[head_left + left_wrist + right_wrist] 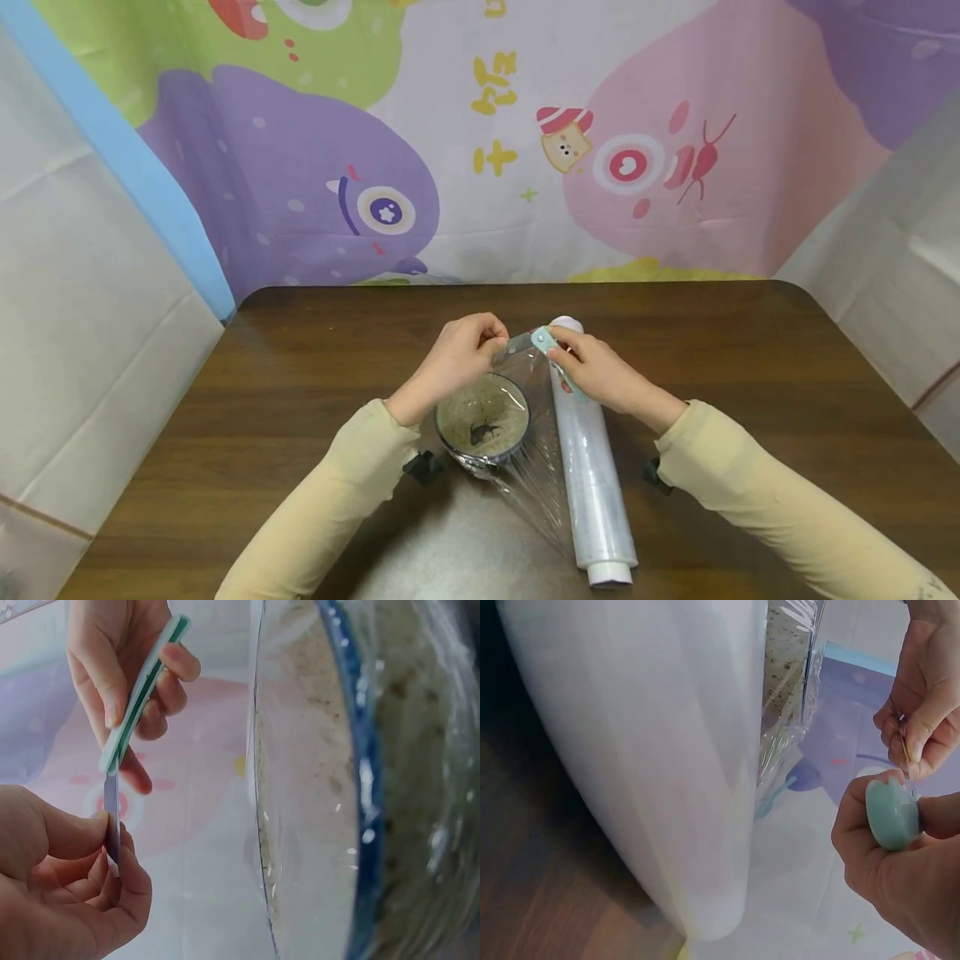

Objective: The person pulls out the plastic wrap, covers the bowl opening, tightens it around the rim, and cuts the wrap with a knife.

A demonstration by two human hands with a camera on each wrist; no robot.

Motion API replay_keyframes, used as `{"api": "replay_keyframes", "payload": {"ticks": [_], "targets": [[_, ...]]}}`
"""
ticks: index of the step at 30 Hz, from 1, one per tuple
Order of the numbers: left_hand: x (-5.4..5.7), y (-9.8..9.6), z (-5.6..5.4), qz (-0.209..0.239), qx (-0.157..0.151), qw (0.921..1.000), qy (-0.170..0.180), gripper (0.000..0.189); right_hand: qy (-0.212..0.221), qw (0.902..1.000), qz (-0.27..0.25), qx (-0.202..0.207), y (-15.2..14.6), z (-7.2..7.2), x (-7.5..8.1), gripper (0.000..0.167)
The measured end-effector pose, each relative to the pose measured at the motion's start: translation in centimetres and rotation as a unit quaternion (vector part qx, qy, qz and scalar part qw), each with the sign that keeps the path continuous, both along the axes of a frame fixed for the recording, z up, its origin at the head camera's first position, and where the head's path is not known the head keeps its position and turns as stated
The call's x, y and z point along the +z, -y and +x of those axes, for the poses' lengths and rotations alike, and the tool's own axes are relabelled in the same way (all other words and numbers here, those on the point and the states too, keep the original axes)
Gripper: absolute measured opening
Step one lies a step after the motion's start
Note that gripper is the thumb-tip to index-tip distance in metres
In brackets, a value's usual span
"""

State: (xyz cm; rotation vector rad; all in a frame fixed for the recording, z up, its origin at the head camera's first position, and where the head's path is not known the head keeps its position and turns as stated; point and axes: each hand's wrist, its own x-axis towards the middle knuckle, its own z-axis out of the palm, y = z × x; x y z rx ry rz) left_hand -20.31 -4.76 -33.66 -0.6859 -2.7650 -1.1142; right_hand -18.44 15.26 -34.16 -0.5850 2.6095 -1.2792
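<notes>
A small folding knife (542,339) with a mint-green handle is held between both hands, above the far end of a plastic wrap roll (596,483). My right hand (600,371) grips the handle (142,694). My left hand (468,346) pinches the metal blade (112,817) between thumb and fingers; the blade stands out from the handle. Below and left of the hands is a bowl (483,417), speckled inside with a blue rim (366,780). Clear plastic wrap (540,442) stretches over the bowl and runs to the roll. The dark shape in the bowl is unclear.
All this stands on a dark wood-grain table (322,358). A cartoon-printed cloth (480,225) hangs behind the table's far edge. The roll lies lengthwise just right of the bowl, under my right hand.
</notes>
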Motion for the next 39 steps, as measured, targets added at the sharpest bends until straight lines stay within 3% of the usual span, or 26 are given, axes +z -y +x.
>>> {"api": "replay_keyframes", "payload": {"ticks": [6, 13, 23, 28, 32, 36, 39], "targets": [[0.1, 0.3, -0.6, -0.035, -0.035, 0.9984, -0.026, 0.007, -0.015, 0.9993, 0.033, 0.006, -0.1, 0.2, 0.0, 0.029], [0.7, 0.6, -1.1, -0.075, -0.084, 0.9927, -0.042, 0.008, -0.055, 0.9943, 0.080, 0.045, -0.3, 0.3, 0.3, 0.018], [1.1, -0.1, -1.5, -0.135, -0.145, 0.9772, -0.076, 0.014, -0.089, 0.9839, 0.130, 0.084, -0.5, 0.7, -0.2, 0.026], [1.0, -0.4, -1.6, -0.138, -0.138, 0.9780, -0.074, 0.012, -0.087, 0.9844, 0.133, 0.077, -0.6, 0.7, -0.3, 0.026], [0.7, -0.6, -2.0, -0.126, -0.116, 0.9819, -0.080, 0.007, -0.046, 0.9891, 0.122, 0.069, -0.6, 0.7, -0.3, 0.029], [0.6, -1.0, -2.2, -0.095, -0.058, 0.9908, -0.077, 0.017, -0.015, 0.9920, 0.117, 0.046, -0.6, 0.3, -0.4, 0.039], [0.6, -1.2, -2.2, -0.069, 0.005, 0.9954, -0.065, 0.029, -0.025, 0.9918, 0.125, 0.015, -0.8, 0.0, -0.5, 0.046]]}}
